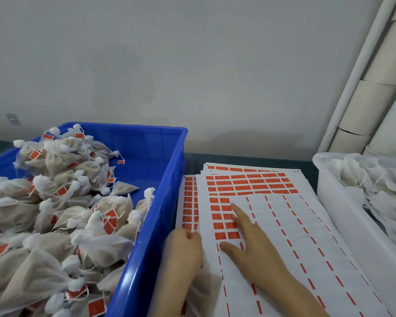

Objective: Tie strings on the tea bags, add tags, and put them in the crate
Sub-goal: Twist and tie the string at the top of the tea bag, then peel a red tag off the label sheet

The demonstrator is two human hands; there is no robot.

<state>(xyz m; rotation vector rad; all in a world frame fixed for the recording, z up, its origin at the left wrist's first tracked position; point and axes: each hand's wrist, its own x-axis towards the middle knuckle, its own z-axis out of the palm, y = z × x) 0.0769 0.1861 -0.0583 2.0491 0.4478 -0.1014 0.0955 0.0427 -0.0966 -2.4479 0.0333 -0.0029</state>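
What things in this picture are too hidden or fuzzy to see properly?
Head view: the print on the red tags is too small and blurred to read.
Head view: whether the left hand holds anything; its curled fingers hide that.
Head view: the white tub is cut off by the right edge.
Head view: the blue crate runs off the left and bottom edges.

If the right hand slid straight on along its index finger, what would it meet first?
Probably the unpeeled orange tags on the top sheet, just beyond the index fingertip of the right hand. The finger lies flat on that sheet; nothing else stands between.
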